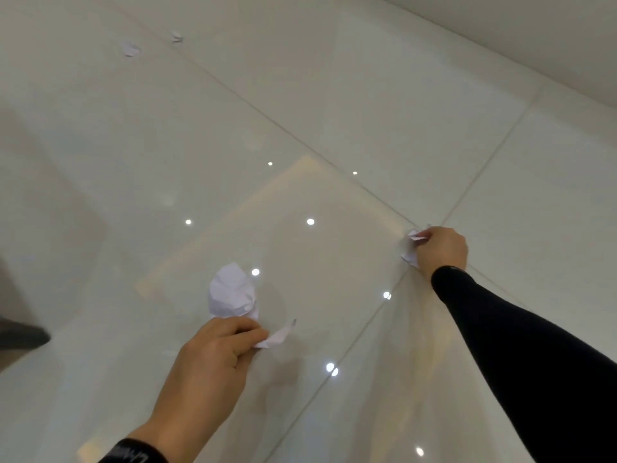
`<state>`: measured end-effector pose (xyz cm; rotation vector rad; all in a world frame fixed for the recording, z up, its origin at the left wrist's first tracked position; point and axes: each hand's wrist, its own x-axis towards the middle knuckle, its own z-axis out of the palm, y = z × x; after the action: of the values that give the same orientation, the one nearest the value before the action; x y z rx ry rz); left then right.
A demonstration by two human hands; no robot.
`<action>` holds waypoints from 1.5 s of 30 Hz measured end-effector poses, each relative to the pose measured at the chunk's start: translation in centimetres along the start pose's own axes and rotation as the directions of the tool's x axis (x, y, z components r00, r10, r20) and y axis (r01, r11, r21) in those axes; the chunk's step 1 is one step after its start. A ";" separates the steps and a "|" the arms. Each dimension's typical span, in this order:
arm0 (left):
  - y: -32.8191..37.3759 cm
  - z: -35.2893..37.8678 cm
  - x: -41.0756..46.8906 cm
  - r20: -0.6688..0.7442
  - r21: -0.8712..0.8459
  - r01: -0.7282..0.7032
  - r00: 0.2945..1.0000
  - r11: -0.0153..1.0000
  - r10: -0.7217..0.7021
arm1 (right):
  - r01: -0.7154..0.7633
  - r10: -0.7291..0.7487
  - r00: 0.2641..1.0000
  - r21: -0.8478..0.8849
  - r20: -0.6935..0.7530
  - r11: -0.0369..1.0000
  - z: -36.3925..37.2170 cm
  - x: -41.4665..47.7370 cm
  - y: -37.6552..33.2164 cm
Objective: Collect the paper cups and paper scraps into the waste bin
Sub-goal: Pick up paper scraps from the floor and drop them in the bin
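Note:
My left hand [217, 352] is closed around a bunch of crumpled white paper scraps [232, 292], with one strip sticking out to the right. My right hand [442, 248], reaching out low over the glossy tiled floor [334, 111], grips a small crumpled paper scrap [412, 243] at a tile joint. Two more white paper scraps lie far off at the upper left, one [129, 48] larger and one [177, 37] smaller. No paper cup and no waste bin are in view.
A white wall base [534, 45] runs along the upper right. A dark object [20, 332] enters at the left edge. Ceiling lights reflect as bright dots on the tiles.

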<state>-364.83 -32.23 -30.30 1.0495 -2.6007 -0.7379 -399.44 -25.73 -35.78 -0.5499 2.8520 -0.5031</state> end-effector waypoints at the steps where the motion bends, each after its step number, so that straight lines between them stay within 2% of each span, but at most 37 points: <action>1: -0.2 -0.4 -0.6 0.011 0.008 0.006 1.000 1.000 -0.006 | 0.005 -0.006 1.000 0.031 0.013 1.000 0.0 -0.7 -0.6; 4: -0.7 -1.7 -2.5 0.012 -0.006 -0.014 1.000 1.000 0.014 | 0.024 -0.049 0.988 0.168 0.147 0.985 0.6 -4.2 -4.0; 6: -0.9 -3.0 -3.7 0.003 0.004 -0.064 0.998 0.998 0.064 | 0.086 -0.157 0.965 0.312 0.211 0.946 1.2 -8.0 -7.4; 9: -1.5 -6.0 -6.0 0.003 0.010 -0.077 0.997 0.997 0.077 | 0.158 -0.364 0.868 0.508 0.337 0.847 1.1 -15.1 -13.2; 11: -2.3 -8.9 -8.2 -0.004 -0.004 -0.086 0.996 0.996 0.086 | 0.187 -0.488 0.759 0.573 0.431 0.798 -0.2 -19.9 -16.6; 14: -3.9 -14.3 -12.7 0.007 0.048 -0.144 0.990 0.988 0.144 | 0.329 -0.658 0.571 0.597 0.491 0.731 -3.2 -26.4 -21.0; 17: -6.1 -20.9 -18.2 -0.025 0.130 -0.061 0.998 0.990 0.065 | 0.468 -0.762 0.395 0.601 0.514 0.648 -5.8 -33.1 -25.4; 19: -7.3 -25.8 -23.1 -0.105 0.216 0.050 0.994 0.975 -0.028 | 0.582 -0.839 0.235 0.621 0.491 0.526 -6.9 -38.7 -29.3; 21: -8.4 -30.3 -28.6 -0.240 0.289 0.198 0.962 0.937 -0.129 | 0.624 -0.898 0.072 0.683 0.434 0.380 -7.5 -45.1 -33.2; 22: -8.7 -32.1 -31.4 -0.319 0.306 0.281 0.931 0.910 -0.180 | 0.612 -0.912 -0.003 0.722 0.410 0.323 -7.7 -48.5 -35.0; 24: -9.3 -34.8 -37.1 -0.482 0.293 0.461 0.828 0.837 -0.287 | 0.509 -0.913 -0.107 0.810 0.394 0.290 -7.2 -55.4 -38.2; 27: -9.3 -36.4 -44.6 -0.660 0.153 0.693 0.602 0.705 -0.449 | 0.423 -0.880 -0.241 0.861 0.409 0.284 -5.9 -66.0 -41.1; 32: -9.4 -36.6 -53.7 -0.724 -0.036 0.858 0.330 0.512 -0.605 | 0.376 -0.839 -0.425 0.909 0.341 0.179 -4.4 -79.7 -41.3; 36: -9.8 -35.3 -58.2 -0.700 -0.162 0.921 0.147 0.356 -0.699 | 0.371 -0.805 -0.499 0.919 0.321 0.136 -2.6 -85.1 -39.6; 38: -9.6 -34.3 -59.5 -0.671 -0.215 0.929 0.085 0.302 -0.736 | 0.413 -0.767 -0.554 0.907 0.324 0.085 -1.5 -86.4 -38.6; 40: -9.6 -33.5 -60.2 -0.644 -0.249 0.926 0.059 0.282 -0.763 | 0.458 -0.743 -0.578 0.888 0.337 0.046 -0.5 -87.0 -38.0; 43: -9.8 -32.7 -60.3 -0.603 -0.276 0.918 0.067 0.286 -0.795 | 0.515 -0.761 -0.547 0.857 0.350 0.025 0.7 -87.3 -37.7; 45: -10.1 -32.8 -60.2 -0.592 -0.279 0.914 0.077 0.294 -0.802 | 0.526 -0.760 -0.530 0.849 0.376 0.053 1.0 -87.4 -37.8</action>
<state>-303.14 -8.19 -10.08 2.4483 -1.1599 -0.1656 -307.13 -24.89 -12.24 -2.0146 0.6297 -0.3574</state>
